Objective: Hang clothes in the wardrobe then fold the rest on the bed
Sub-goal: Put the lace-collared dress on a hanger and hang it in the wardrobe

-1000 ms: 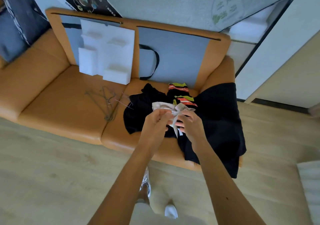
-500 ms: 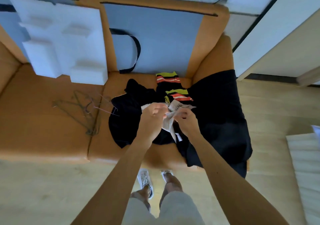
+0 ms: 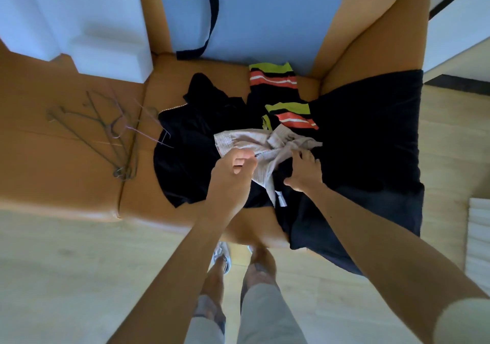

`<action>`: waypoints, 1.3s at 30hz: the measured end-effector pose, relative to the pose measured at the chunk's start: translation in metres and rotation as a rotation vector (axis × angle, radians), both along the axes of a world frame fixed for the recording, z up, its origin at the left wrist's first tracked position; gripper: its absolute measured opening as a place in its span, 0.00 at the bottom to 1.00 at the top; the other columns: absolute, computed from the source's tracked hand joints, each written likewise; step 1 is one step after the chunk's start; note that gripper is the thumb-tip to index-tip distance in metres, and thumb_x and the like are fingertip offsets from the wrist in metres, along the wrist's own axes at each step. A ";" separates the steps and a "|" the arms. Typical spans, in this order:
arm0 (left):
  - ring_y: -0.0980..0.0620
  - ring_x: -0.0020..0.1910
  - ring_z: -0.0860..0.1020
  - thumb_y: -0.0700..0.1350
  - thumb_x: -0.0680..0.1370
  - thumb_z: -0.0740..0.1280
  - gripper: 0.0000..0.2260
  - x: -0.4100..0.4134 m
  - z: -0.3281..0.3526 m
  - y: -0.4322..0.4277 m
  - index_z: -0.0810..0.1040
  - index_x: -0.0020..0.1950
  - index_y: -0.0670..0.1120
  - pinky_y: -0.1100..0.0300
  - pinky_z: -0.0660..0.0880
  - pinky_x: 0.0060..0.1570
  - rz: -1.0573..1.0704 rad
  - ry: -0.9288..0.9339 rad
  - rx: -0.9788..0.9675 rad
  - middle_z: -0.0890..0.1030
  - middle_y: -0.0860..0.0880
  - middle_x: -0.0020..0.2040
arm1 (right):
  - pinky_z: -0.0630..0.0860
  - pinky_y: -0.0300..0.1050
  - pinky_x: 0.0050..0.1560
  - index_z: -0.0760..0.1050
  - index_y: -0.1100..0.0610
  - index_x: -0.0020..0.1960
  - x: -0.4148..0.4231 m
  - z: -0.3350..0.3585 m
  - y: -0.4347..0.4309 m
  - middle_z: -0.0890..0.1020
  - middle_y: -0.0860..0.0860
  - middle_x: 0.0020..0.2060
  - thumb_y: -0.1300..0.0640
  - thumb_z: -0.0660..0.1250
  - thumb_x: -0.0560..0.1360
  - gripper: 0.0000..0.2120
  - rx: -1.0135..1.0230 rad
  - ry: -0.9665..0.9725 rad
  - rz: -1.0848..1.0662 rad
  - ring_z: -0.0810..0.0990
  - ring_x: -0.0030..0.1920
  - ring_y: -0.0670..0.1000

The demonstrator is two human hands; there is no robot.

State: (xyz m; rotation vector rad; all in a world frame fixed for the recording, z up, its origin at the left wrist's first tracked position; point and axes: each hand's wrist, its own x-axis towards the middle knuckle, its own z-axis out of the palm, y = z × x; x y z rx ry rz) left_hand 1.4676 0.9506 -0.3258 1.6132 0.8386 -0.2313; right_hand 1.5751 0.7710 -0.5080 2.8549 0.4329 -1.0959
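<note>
A crumpled beige garment (image 3: 267,144) lies on top of a heap of black clothes (image 3: 191,142) on the orange sofa seat (image 3: 66,163). My left hand (image 3: 233,174) pinches the beige garment at its near left edge. My right hand (image 3: 305,171) has its fingers spread and rests on the garment's right side and the black cloth under it. A black top with lime, coral and white stripes (image 3: 275,83) lies behind the beige one. A large black garment (image 3: 371,137) drapes over the sofa's right arm.
Several thin wire hangers (image 3: 106,129) lie tangled on the left seat cushion. White foam packing blocks (image 3: 79,20) lean on the backrest, beside a blue panel with a black strap (image 3: 209,20). My legs stand on the pale wooden floor (image 3: 66,277) before the sofa.
The view has moved closer to the sofa. My right hand has let go of the beige garment's bunched part and now lies spread on it; the garment is more spread out.
</note>
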 end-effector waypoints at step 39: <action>0.55 0.76 0.65 0.55 0.67 0.77 0.48 -0.007 0.124 0.036 0.53 0.80 0.56 0.50 0.65 0.75 -0.407 -0.386 0.236 0.69 0.52 0.75 | 0.68 0.41 0.45 0.77 0.41 0.39 0.017 0.360 0.061 0.76 0.44 0.40 0.71 0.64 0.74 0.23 0.928 0.070 0.165 0.75 0.42 0.38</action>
